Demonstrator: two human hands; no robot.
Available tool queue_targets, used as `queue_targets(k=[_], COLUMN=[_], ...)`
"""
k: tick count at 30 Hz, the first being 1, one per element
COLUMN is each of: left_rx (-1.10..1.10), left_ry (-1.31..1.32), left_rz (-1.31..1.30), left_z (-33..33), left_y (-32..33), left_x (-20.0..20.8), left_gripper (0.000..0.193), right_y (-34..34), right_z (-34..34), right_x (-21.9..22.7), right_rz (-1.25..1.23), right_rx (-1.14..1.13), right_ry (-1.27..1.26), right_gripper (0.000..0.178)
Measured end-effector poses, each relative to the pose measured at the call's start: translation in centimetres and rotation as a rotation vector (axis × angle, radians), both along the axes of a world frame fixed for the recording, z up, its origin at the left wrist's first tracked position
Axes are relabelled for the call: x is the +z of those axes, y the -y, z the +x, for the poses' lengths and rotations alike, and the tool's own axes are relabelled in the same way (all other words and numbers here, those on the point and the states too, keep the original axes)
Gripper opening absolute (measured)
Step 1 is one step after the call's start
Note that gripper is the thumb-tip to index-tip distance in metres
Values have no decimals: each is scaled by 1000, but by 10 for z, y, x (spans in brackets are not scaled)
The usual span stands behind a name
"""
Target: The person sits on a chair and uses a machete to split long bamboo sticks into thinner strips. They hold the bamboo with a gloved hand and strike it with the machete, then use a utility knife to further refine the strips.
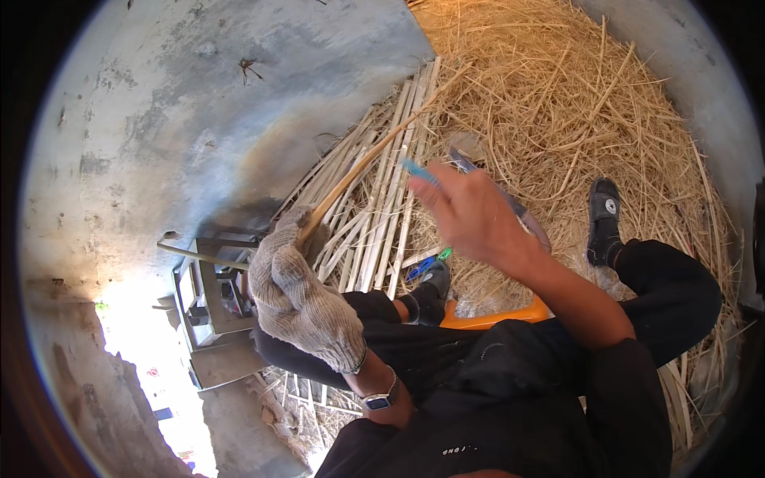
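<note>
My left hand [299, 291], in a knitted beige glove, is closed around a long bamboo strip [374, 155]. The strip slants up and away to the right, its far end over the straw. A greenish length [195, 255] juts out on the glove's other side; the glove hides whether it is the same strip. My bare right hand [478, 215] is raised to the right of the strip, apart from it, slightly blurred, with fingers drawn together. A small blue piece [420, 172] shows at its fingertips. Behind this hand runs a dark blade [462, 161] with a brownish handle [535, 229]; whether I hold it is unclear.
Split bamboo strips [390, 191] lie in rows by the grey wall [199, 95]. Loose straw-like shavings [574, 103] cover the floor. An orange plastic edge [498, 315], a blue-and-green object [429, 264] and my shoes are below. A dark wooden frame [211, 303] stands left.
</note>
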State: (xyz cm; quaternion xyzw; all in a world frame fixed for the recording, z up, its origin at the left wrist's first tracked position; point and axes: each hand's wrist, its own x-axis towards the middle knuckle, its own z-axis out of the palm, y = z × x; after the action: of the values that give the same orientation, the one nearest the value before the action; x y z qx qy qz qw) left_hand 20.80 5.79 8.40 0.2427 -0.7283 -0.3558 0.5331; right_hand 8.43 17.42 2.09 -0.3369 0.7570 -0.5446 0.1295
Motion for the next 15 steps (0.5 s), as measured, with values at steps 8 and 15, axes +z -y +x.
queue_targets(k=[8,15], left_rx=[85,146], left_ry=[122,103], left_rz=[-37,11], left_z=[1,4], left_y=[-11,-16], left_x=[2,-6], left_gripper=[36,39], right_y=[26,33], right_z=[28,1], right_x=[-8,-30], right_rz=[-9,51], right_rx=[-8,-64], right_ry=[-244,-116], right_gripper=[38,43])
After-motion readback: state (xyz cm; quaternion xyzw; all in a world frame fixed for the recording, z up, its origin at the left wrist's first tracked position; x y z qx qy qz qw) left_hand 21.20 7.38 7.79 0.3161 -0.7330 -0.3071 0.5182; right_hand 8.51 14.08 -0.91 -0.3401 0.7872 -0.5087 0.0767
